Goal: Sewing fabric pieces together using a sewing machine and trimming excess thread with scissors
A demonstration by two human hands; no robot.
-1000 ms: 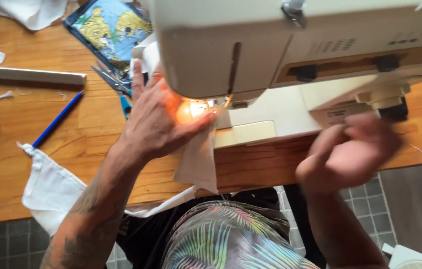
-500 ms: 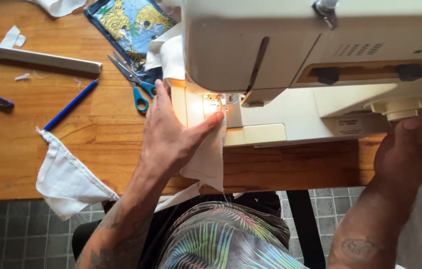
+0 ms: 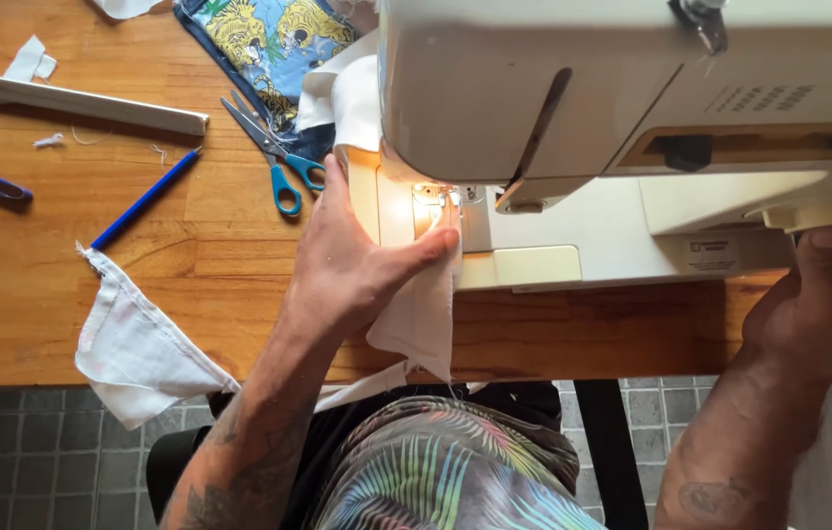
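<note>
White cloth (image 3: 423, 314) pinned flat under left hand (image 3: 352, 270) beside lit needle — grip spread, pressing only; right hand (image 3: 823, 304) at sewing machine (image 3: 573, 108) end, grip unclear.

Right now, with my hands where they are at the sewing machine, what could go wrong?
1. The left hand presses the white fabric flat with fingertips close to the lit needle area; a slip forward could bring a finger under the needle.
2. The right hand sits at the machine's far end, so only one hand guides the cloth, which may skew.
3. The fabric's tail hangs off the table edge; its weight could drag the seam off line.
</note>
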